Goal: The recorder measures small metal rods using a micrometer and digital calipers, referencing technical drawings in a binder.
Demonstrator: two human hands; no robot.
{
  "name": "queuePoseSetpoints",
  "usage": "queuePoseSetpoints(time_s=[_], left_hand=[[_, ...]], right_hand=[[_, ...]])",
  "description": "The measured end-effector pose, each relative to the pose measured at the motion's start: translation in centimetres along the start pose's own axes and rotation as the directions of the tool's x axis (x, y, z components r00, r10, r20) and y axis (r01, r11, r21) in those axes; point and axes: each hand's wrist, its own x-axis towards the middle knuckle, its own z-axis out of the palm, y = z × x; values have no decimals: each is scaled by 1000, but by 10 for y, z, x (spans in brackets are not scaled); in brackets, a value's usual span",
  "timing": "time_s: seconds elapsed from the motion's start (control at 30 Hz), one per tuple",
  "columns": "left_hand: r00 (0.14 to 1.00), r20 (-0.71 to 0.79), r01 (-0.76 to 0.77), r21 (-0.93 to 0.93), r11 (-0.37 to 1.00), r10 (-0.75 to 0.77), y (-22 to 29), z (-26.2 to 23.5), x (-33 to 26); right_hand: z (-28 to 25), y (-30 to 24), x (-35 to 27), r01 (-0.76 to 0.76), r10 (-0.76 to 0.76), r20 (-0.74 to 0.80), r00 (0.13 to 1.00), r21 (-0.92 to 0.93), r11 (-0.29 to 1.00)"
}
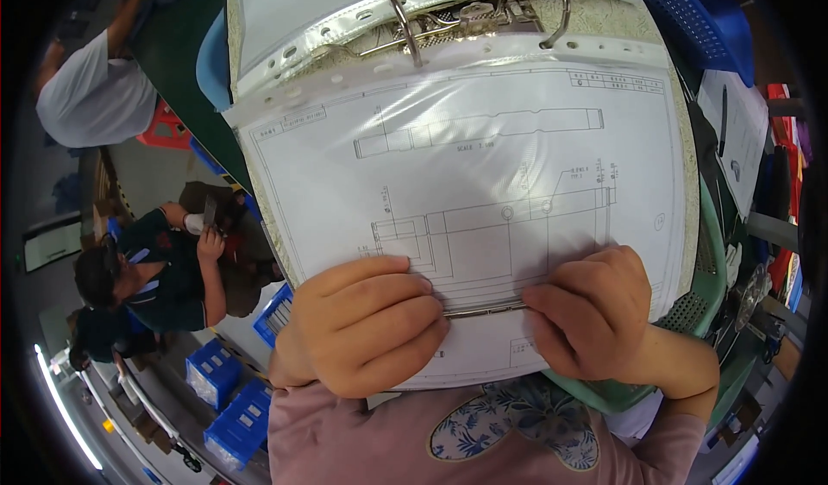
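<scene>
A slim metal shaft (487, 310) lies level between my two hands, over the lower part of a drawing page. My left hand (371, 325) is closed on its left end, fingers curled with their backs toward me. At the other end, my right hand (591, 312) pinches the shaft between thumb and fingers. Both ends are hidden by my fingers. Under them, an open ring binder (690, 200) holds a technical drawing (466, 179) of a long stepped shaft in a clear plastic sleeve. Glare crosses the sleeve's upper part.
A blue perforated basket (690, 19) stands at the upper right, with a green basket (709, 269) beside the binder. A sheet of paper (733, 140) with a pen lies farther right. At left are a seated co-worker (164, 269), another person in white (95, 92) and blue bins (237, 425).
</scene>
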Motion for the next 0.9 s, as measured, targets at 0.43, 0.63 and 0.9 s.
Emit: queuePoseSetpoints(time_s=[0.43, 0.63, 0.9], left_hand=[[999, 32, 19, 13, 1000, -19, 4, 3, 0], [999, 51, 18, 22, 1000, -19, 1, 3, 2], [997, 68, 37, 30, 999, -39, 3, 1, 3]], right_hand=[[-3, 3, -6, 24, -25, 52, 998, 14, 1000], [-1, 2, -1, 13, -13, 15, 1000, -12, 1000], [0, 3, -2, 39, -39, 0, 999, -23, 999]])
